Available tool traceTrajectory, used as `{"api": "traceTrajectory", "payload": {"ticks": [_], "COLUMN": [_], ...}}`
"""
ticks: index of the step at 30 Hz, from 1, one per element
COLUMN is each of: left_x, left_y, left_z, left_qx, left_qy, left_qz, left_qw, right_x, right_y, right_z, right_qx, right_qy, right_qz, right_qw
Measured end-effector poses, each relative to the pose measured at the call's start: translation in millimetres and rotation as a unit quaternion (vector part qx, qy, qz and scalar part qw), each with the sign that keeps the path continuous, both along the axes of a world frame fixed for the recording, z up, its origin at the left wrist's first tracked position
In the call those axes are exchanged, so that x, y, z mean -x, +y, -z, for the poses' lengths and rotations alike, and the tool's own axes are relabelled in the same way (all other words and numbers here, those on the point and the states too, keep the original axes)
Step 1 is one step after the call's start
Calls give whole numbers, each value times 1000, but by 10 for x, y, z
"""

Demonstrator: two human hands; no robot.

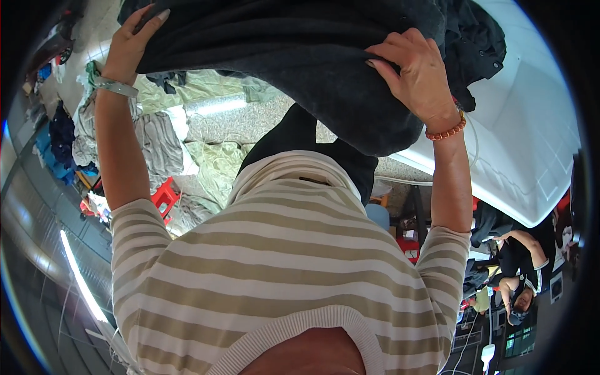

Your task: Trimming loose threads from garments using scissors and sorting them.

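The person's left hand (134, 45) and right hand (414, 74) each pinch a wide black fabric garment (294, 69) between thumb and fingers, the cloth spanning both grips beside the left edge of a glossy white plastic tub (522, 134), its top cut off, its exact kind unclear.

Speckled floor (262, 117) below grip of left hand (132, 42). On it: striped grey cloth (159, 145) beneath grip, pale green cloth (215, 165) farther right.

Garment (281, 56) in front; tub (519, 144) right; clothes (159, 144) left.
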State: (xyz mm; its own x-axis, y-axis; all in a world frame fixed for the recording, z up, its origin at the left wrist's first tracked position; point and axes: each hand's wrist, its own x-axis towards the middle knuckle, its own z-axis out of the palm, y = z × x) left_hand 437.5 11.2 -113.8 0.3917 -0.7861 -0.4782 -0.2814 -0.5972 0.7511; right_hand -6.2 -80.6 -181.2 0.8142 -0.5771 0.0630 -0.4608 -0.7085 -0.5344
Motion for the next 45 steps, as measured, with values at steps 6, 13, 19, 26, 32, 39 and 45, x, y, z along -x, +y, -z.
{"api": "traceTrajectory", "payload": {"ticks": [6,13,19,26,32,39,45], "left_x": [196,270,629,2000,2177,2106,1998], "left_y": [102,65,-45,338,506,264,201], "left_z": [-12,-66,-88,211,89,-79,-24], "left_qx": [32,55,101,156,144,269,163], "left_qy": [-65,-133,-368,77,34,-26,160], "left_qz": [34,77,228,474,468,455,327], "left_qw": [997,987,896,863,871,849,917], "right_x": [294,394,497,-88,207,352,581], "right_y": [82,292,408,970,1291,1161,954], "right_z": [-157,-331,-584,-704,-555,-445,-386], "right_qx": [-69,-296,-252,-146,-175,-89,-385], "right_qy": [-20,-125,-177,-201,-99,-160,-230], "right_qz": [94,165,133,30,105,191,232], "right_qw": [993,932,942,968,974,964,863]}}
